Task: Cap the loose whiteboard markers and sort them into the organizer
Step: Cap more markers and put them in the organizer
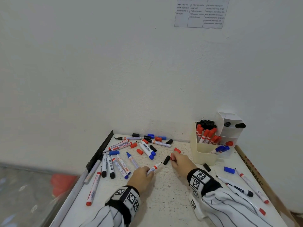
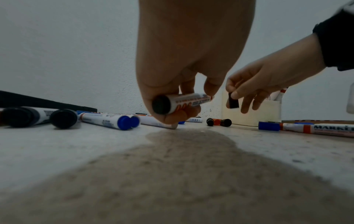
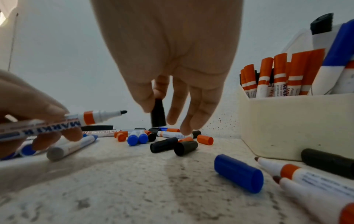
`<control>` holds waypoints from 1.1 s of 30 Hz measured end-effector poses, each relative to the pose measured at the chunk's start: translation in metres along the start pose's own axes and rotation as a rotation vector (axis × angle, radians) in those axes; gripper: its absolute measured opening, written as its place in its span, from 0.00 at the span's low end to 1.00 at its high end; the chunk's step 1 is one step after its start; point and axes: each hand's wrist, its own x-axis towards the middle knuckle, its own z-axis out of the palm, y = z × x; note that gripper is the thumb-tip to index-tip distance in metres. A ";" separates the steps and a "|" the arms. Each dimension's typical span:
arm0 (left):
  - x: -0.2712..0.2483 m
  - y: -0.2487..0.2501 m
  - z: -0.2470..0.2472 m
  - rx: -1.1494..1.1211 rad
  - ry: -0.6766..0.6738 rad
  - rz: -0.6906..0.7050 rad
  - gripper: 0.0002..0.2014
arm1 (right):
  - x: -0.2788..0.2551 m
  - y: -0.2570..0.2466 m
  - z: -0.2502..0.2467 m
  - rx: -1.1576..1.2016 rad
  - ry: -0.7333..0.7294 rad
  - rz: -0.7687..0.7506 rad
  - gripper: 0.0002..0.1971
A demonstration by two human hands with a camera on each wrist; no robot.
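Left hand: we saw the left hand (image 1: 141, 175) curled round an uncapped marker (image 1: 154, 167) with a black tip and a red collar; the marker was held just above the worktop (image 1: 164, 199), tip pointing toward the right hand
Right hand: the right hand (image 1: 181, 163) pinched a cap; in both wrist views it looked like a black cap (image 3: 158, 113) held upright between thumb and fingers; in the head view we saw red at the fingertips, so we could not tell the colour for sure
Gap: marker tip and pinched cap were near each other but apart
Organizer: the cream organizer (image 1: 203, 154) stood at the back right by the wall; capped red and black markers stood upright in it, blue ones leaned at its front
Loose things: markers and red, blue and black caps lay scattered over the worktop; a blue cap (image 1: 229, 170) and three uncapped markers lay to the right
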 end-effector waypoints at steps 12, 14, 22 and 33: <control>-0.006 0.002 0.001 0.061 0.018 0.054 0.16 | -0.011 -0.013 -0.002 0.194 0.026 -0.039 0.11; -0.007 0.001 0.001 0.079 0.031 0.045 0.15 | -0.013 -0.013 -0.002 0.190 0.034 -0.056 0.09; -0.010 0.004 -0.003 0.119 0.080 0.028 0.15 | -0.014 -0.007 -0.004 0.186 -0.005 -0.096 0.11; -0.006 0.021 -0.011 -0.101 0.090 0.225 0.14 | -0.005 -0.009 -0.004 0.370 0.062 0.043 0.20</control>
